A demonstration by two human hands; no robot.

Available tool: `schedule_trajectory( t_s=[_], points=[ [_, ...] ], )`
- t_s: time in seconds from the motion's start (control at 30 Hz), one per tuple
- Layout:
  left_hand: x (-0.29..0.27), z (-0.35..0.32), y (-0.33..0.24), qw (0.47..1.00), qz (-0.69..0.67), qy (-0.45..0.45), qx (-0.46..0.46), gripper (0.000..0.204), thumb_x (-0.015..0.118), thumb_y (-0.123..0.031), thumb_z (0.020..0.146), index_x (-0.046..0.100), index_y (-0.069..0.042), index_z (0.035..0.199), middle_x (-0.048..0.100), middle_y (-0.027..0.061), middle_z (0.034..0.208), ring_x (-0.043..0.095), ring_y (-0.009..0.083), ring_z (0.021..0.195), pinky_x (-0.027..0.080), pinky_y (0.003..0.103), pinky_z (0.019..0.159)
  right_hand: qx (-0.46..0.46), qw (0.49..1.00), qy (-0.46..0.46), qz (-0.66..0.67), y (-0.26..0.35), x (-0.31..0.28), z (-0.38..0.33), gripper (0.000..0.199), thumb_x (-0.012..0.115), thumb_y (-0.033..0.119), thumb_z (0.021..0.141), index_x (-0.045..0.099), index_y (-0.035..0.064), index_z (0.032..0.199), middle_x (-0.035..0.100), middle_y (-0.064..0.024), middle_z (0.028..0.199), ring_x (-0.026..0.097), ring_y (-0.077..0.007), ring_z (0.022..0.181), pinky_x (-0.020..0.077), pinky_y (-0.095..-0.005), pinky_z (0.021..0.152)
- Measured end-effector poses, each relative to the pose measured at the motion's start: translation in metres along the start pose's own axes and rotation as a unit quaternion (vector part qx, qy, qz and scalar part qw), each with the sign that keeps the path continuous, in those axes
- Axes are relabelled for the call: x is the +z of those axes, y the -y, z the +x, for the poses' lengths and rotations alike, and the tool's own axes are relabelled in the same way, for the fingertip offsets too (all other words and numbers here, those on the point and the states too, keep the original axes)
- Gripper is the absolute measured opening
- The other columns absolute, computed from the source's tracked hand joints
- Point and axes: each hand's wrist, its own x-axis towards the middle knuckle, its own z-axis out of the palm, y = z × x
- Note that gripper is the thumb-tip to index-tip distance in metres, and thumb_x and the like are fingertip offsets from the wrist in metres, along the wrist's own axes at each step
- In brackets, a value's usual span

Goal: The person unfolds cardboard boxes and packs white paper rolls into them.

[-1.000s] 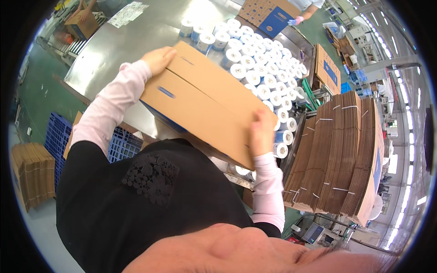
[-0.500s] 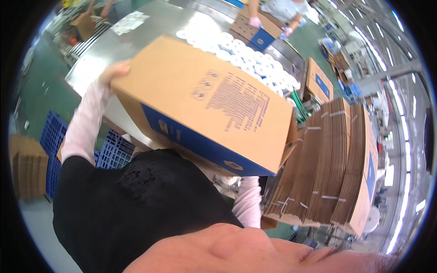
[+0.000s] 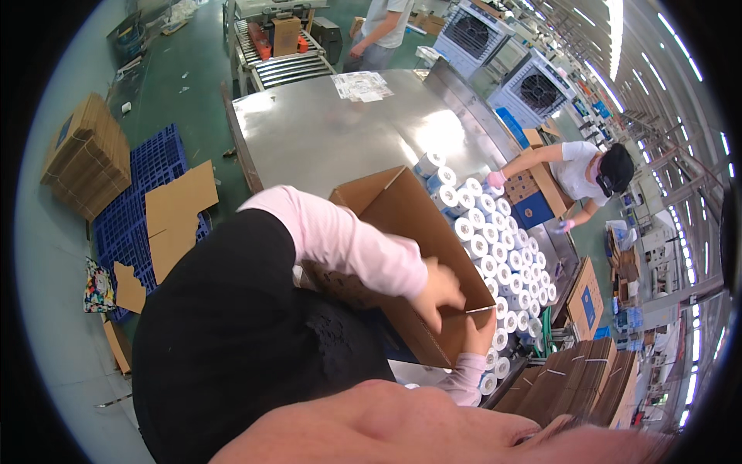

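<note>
A brown cardboard box (image 3: 386,224) stands tilted against my body at the metal table, its open top facing up. My left hand (image 3: 440,295) reaches over the opening near the right end, fingers stretched and partly apart, holding nothing that I can see. At that same end my right hand (image 3: 481,334) grips the box's rim, with the thumb on the inner side. The visible inside of the box is bare brown cardboard. Just beyond it stand many white rolls (image 3: 504,274) with blue sides, packed close together on the table.
Across the metal table (image 3: 325,124), a co-worker (image 3: 576,166) in a dark cap handles another box (image 3: 533,205). Bundled flat cartons (image 3: 568,379) stand at my right. Blue pallets (image 3: 158,155) with cardboard lie at left. A roller conveyor (image 3: 290,69) and another person (image 3: 379,31) are beyond.
The box has turned from closed side upward to open top upward and come down nearer the table. My left hand has moved from its far left corner to over the opening; my right hand has come into view.
</note>
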Motion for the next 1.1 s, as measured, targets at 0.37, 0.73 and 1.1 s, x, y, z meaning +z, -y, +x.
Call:
schedule_trajectory(
  t_s=[0.37, 0.73, 1.1],
  points=[
    [0.177, -0.120, 0.381, 0.850, -0.146, -0.322, -0.391, 0.054, 0.035, -0.048, 0.097, 0.064, -0.005, 0.111, 0.063, 0.0214, 0.112, 0.058, 0.0344, 0.109, 0.044, 0.041, 0.094, 0.283, 0.834, -0.047, 0.471, -0.067, 0.022, -0.081, 0.060, 0.053, -0.002, 0.086, 0.035, 0.0021, 0.144, 0.043, -0.0132, 0.143, 0.050, -0.0259, 0.124, 0.0391, -0.0335, 0.103],
    [0.086, -0.040, 0.290, 0.842, -0.419, -0.337, -0.050, 0.030, 0.059, -0.020, 0.091, 0.063, -0.002, 0.115, 0.062, 0.0134, 0.121, 0.058, 0.0213, 0.111, 0.044, 0.032, 0.094, 0.057, 0.863, -0.158, 0.476, -0.037, 0.022, -0.029, 0.051, 0.060, 0.019, 0.090, 0.044, 0.0021, 0.136, 0.056, -0.0117, 0.127, 0.050, -0.0248, 0.120, 0.0381, -0.0321, 0.101],
    [0.061, 0.051, 0.280, 0.727, -0.534, 0.004, -0.432, 0.056, 0.063, -0.050, 0.084, 0.065, -0.003, 0.115, 0.064, 0.0172, 0.117, 0.059, 0.0258, 0.111, 0.045, 0.035, 0.094, 0.152, 0.949, -0.202, -0.190, -0.066, 0.059, 0.001, 0.053, 0.073, 0.039, 0.076, 0.062, 0.0008, 0.112, 0.065, -0.0161, 0.103, 0.059, -0.0355, 0.097, 0.0441, -0.0441, 0.090]
  ],
)
